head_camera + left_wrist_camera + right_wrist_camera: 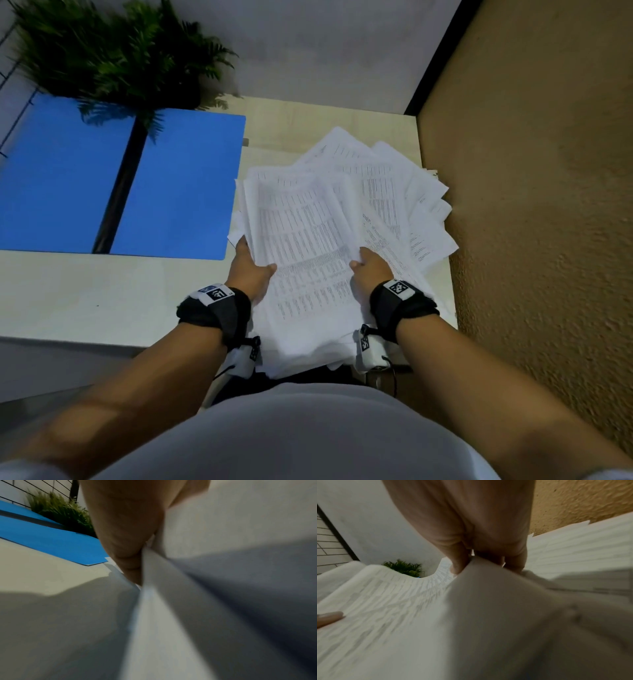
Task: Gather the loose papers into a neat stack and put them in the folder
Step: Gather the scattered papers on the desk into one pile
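Note:
A bundle of printed white papers (308, 240) lies between my two hands at the right of the desk. My left hand (251, 262) grips its left edge, thumb on top and fingers underneath. On the bundle's right edge my right hand (368, 265) pinches the sheets (402, 601). More loose papers (404, 192) fan out behind and to the right, some overhanging the desk edge. An open blue folder (120, 185) lies flat at the left, and shows as a blue folder (51, 540) in the left wrist view. In that view the left fingers (126, 547) press against the paper edge (154, 574).
A potted fern (120, 58) stands at the back left, its fronds over the folder. A textured ochre wall (548, 171) borders the desk (102, 291) on the right. The white wall (325, 48) rises behind the desk.

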A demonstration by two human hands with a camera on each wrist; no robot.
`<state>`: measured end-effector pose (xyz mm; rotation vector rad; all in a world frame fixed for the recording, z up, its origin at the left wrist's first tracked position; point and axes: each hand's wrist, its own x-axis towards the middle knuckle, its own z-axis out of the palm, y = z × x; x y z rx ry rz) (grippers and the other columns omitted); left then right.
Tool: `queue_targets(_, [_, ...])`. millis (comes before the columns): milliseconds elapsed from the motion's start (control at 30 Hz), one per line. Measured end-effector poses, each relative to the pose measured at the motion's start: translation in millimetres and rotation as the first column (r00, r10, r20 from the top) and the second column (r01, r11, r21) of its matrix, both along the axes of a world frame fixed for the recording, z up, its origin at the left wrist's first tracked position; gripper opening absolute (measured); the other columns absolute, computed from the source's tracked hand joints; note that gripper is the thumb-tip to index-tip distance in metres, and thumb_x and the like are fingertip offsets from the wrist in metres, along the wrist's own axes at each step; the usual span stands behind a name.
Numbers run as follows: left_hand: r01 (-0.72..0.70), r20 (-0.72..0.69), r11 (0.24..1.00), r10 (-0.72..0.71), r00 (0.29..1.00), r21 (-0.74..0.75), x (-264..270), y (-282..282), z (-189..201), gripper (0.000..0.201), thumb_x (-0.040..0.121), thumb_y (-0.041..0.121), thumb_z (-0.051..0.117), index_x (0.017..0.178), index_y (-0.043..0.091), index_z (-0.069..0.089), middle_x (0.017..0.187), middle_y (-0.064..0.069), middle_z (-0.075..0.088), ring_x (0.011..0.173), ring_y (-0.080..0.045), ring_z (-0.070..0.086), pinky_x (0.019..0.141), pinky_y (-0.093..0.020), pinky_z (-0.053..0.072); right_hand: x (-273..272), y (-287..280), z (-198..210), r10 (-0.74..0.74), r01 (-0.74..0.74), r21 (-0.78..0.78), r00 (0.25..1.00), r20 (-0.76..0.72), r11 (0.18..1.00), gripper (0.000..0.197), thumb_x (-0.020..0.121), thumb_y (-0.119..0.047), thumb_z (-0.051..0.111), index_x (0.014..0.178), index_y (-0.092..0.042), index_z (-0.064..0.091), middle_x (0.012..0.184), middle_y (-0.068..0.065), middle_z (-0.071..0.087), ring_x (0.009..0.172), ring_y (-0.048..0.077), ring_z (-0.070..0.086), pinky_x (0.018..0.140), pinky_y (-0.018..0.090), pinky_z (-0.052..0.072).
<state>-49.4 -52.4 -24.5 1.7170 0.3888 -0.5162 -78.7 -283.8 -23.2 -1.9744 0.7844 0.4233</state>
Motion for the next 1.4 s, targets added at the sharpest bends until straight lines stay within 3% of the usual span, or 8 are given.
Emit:
queue_targets(200, [-0.145,-0.096,0.986,0.152,0.984,0.081,11,22,-8,0.070,0.087,0.013,0.072,0.147,0.011,0.034,0.146,-0.013,0.049,0.129,-0.033,0.053,0.109,-0.050,0.043,4,-42,13,-0.056,0.057,-0.500,0.998,0.018,0.864,0.065,0.079,-0.043,0.071,0.133,-0.017,0.046,0.132,0.011,0.047,0.125,0.031,0.043,0.101,0.050,0.037])
queue_targets(300, [-0.187,-0.131,0.982,0.185,0.974,-0.004,10,33,-12,0.060,0.086,0.006,0.072,0.140,0.007,0.046,0.135,-0.013,0.060,0.119,-0.033,0.061,0.100,-0.043,0.050,2,-59,14,0.028,-0.047,-0.327,0.998,-0.062,0.944,0.072,0.077,-0.036,0.078,0.134,-0.008,0.043,0.127,0.012,0.052,0.119,0.030,0.051,0.097,0.037,0.043])
queue_targets(400, [-0.183,-0.108,0.982,0.177,0.978,-0.045,5,33,-7,0.039,0.090,0.003,0.068,0.124,0.002,0.049,0.121,-0.009,0.062,0.078,-0.021,0.064,0.067,-0.025,0.052,0,-65,13,-0.047,0.041,-0.167,0.998,-0.032,0.985,0.058,0.088,-0.021,0.068,0.137,-0.001,0.045,0.129,0.011,0.058,0.125,0.029,0.052,0.099,0.029,0.040])
queue_targets(567, [-0.225,-0.096,0.961,0.212,0.973,-0.159,4,38,-10,0.056,0.086,-0.007,0.068,0.138,0.003,0.051,0.130,-0.013,0.063,0.118,-0.030,0.061,0.104,-0.041,0.045,5,-69,9,-0.306,0.316,-0.236,0.949,0.079,0.919,0.044,0.094,-0.023,0.057,0.126,0.006,0.053,0.130,0.021,0.054,0.117,0.035,0.055,0.095,0.035,0.045])
queue_targets(800, [-0.158,-0.098,0.955,0.138,0.986,-0.252,5,30,-12,0.065,0.075,-0.013,0.075,0.135,0.003,0.055,0.129,-0.012,0.064,0.114,-0.028,0.064,0.100,-0.043,0.049,2,-45,1,-0.336,0.346,-0.050,0.931,0.144,0.937,0.051,0.087,-0.017,0.067,0.131,-0.009,0.041,0.116,0.003,0.050,0.100,0.021,0.054,0.088,0.027,0.043])
queue_targets(1033, [-0.101,-0.132,0.990,0.088,0.987,-0.101,12,23,-20,0.054,0.084,-0.007,0.070,0.134,0.004,0.053,0.132,-0.012,0.063,0.120,-0.031,0.061,0.102,-0.041,0.047,-1,-45,6,-0.505,0.495,0.103,0.840,0.199,0.863,0.038,0.084,-0.020,0.067,0.120,-0.010,0.060,0.112,0.004,0.065,0.103,0.025,0.062,0.095,0.033,0.049])
queue_targets(1233, [-0.141,-0.112,0.977,0.124,0.986,-0.161,10,20,-18,0.049,0.086,-0.016,0.061,0.128,0.009,0.055,0.129,-0.011,0.063,0.119,-0.031,0.059,0.107,-0.044,0.044,-18,-68,67,-0.336,0.446,-0.183,0.838,0.430,0.876,0.017,0.093,-0.013,0.052,0.107,-0.012,0.062,0.091,0.008,0.061,0.084,0.026,0.058,0.077,0.035,0.048])
queue_targets(1400, [-0.106,-0.073,0.977,0.094,0.993,-0.185,8,18,-13,0.048,0.084,-0.018,0.062,0.123,0.010,0.059,0.122,-0.011,0.065,0.116,-0.032,0.061,0.107,-0.048,0.044,-28,-89,137,-0.268,0.561,-0.292,0.709,0.652,0.774,0.016,0.088,-0.010,0.050,0.078,-0.023,0.051,0.067,0.005,0.049,0.066,0.012,0.045,0.060,0.024,0.033])
